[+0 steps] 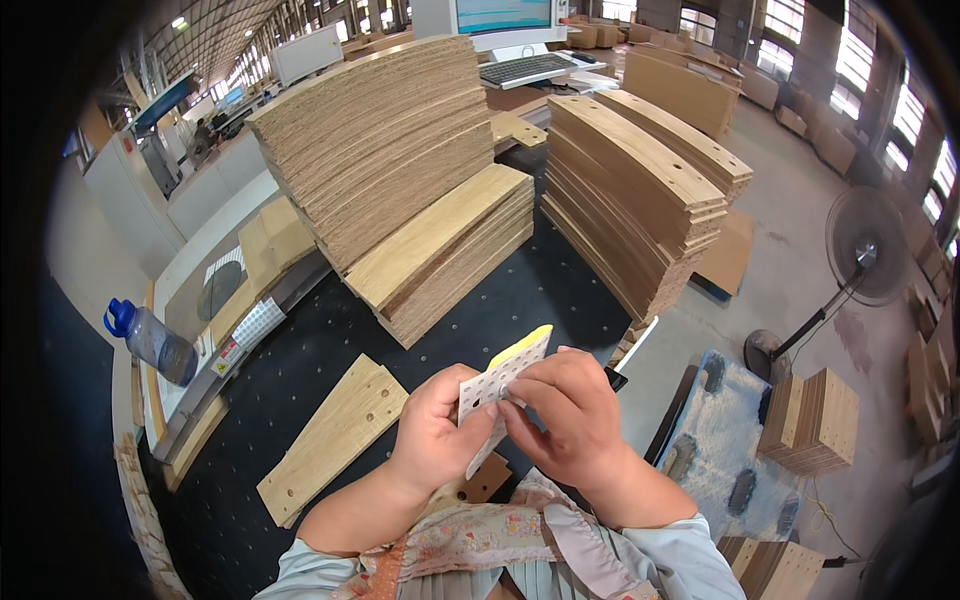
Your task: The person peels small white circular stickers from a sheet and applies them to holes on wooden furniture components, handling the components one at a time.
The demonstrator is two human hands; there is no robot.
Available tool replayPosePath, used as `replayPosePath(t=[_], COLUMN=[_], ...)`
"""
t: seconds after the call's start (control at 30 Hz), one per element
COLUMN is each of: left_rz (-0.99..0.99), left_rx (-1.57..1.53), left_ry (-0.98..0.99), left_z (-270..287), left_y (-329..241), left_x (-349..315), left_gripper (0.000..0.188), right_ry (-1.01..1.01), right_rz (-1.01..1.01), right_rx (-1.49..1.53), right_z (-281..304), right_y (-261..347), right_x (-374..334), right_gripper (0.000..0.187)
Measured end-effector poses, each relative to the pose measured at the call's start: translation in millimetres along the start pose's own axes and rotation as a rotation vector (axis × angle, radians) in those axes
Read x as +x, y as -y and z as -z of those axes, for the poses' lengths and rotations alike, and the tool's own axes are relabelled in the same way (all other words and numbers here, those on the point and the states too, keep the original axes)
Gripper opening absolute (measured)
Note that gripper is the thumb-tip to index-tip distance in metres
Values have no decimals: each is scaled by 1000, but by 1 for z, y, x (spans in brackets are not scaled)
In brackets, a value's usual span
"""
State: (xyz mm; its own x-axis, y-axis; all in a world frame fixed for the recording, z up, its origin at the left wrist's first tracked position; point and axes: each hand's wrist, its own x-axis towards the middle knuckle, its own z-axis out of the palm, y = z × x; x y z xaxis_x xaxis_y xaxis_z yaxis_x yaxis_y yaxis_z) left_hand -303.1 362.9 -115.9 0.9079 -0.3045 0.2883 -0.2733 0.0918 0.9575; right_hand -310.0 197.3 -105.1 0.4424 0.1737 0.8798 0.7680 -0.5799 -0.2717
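Dotted sheet (pixel 490 385) up at six o'clock!
Left hand (pixel 435 425) clamps its edge; right hand (pixel 572 410) bunches fingers together at its face. Looks light, bendy, easily creased: margins suit gripping.

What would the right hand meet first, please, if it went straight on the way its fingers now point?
Most likely the white dotted sheet in the left hand; the right hand seems to be touching it, though depth is unclear.
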Motion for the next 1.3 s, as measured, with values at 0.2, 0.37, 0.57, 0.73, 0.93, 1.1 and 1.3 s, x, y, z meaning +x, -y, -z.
replayPosePath(t=[0.2,0.37,0.57,0.73,0.93,1.1,1.3], left_rz=[11,81,30,-98,-318,-380,-370], left_rx=[34,-157,-214,61,604,578,536], left_ry=[12,16,58,67,163,47,113], left_z=[-12,-23,-24,-22,-25,-40,-41], left_y=[-3,-16,-15,-25,-39,-42,-48], left_x=[-3,-6,0,4,3,-4,-5], left_gripper=[12,19,35,72,25,15,10], right_ry=[-20,11,-53,-79,-98,-88,-12], right_rz=[-26,-115,-277,-405,-257,-194,-231], right_rx=[-11,109,384,547,363,199,238], right_z=[12,25,38,44,46,46,51], right_y=[2,3,-3,-5,-4,3,6], right_x=[-8,-13,-24,-29,-31,-29,-29], right_gripper=[22,17,7,4,6,11,10])
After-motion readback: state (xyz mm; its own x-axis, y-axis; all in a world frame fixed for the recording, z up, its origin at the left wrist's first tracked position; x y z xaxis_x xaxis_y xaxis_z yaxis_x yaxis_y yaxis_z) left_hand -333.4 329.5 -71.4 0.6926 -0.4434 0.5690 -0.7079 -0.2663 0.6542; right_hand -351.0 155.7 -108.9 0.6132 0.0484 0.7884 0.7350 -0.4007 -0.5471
